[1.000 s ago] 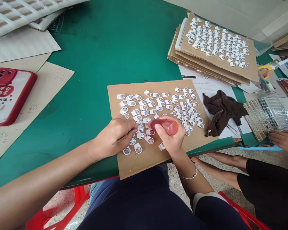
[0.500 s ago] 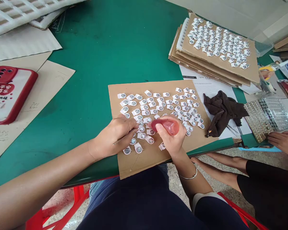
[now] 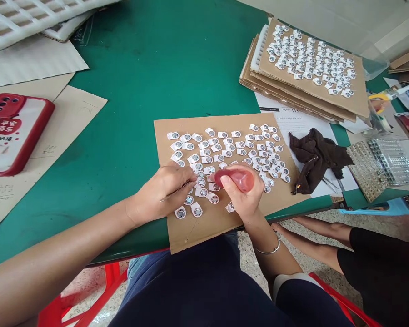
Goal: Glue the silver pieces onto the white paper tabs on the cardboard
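Note:
My left hand (image 3: pixel 165 188) is closed around a thin metal tool, apparently tweezers (image 3: pixel 176 192), with its fingers over the left part of a brown cardboard sheet (image 3: pixel 221 230). In my right hand (image 3: pixel 246 202) is a translucent red squeeze bottle (image 3: pixel 239 178), tilted so its narrow end faces left toward the left fingertips. Many small round metallic pieces on white tabs (image 3: pixel 197 210) lie in rough rows on the cardboard. The tool's tip and the pieces directly under both hands are partly hidden.
A stack of cardboard sheets (image 3: pixel 313 104) carrying similar pieces stands at the back right. Beside it lie a dark cloth (image 3: pixel 315 156) and a beaded plate (image 3: pixel 368 170). A red-edged phone (image 3: pixel 18 136) rests on papers at left. A co-worker's legs (image 3: pixel 313 247) show at right.
Both my hands stay almost in place with the same things in them. At the right, the co-worker's hand has left the beaded plate and gone out of view.

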Demonstrator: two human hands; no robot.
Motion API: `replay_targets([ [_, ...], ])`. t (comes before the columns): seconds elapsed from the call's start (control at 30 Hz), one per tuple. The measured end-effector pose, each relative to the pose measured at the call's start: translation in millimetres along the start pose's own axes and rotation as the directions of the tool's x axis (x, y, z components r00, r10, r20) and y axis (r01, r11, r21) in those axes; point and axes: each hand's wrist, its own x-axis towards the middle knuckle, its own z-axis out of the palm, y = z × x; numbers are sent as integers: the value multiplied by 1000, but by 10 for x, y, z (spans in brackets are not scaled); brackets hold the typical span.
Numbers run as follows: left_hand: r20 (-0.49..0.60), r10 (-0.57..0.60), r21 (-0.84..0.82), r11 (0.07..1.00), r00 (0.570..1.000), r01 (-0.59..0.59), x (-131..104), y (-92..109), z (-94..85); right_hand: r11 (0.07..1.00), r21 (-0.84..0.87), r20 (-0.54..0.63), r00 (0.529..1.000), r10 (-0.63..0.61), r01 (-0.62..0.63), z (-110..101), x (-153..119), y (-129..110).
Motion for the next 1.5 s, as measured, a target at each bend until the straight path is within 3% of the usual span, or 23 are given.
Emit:
replay_targets([
  [0.33, 0, -100, -84, 991, 995, 100, -5, -60, -7, 995, 65, -48, 996, 76, -73, -31, -13, -7],
  [0.87, 14, -153, -99, 983, 988, 154, 6, -84, -5, 1000, 10, -5, 1000, 3, -3, -2, -6, 6],
  [1.2, 74, -339, -188, 919, 938, 347, 19, -93, -5, 1000, 25, -2, 1000, -14, 14, 3, -13, -5],
  [1.5, 63, -346, -199, 915, 936, 352, 38, -125, -11, 1000, 26, 9, 1000, -8, 7, 5, -16, -1],
])
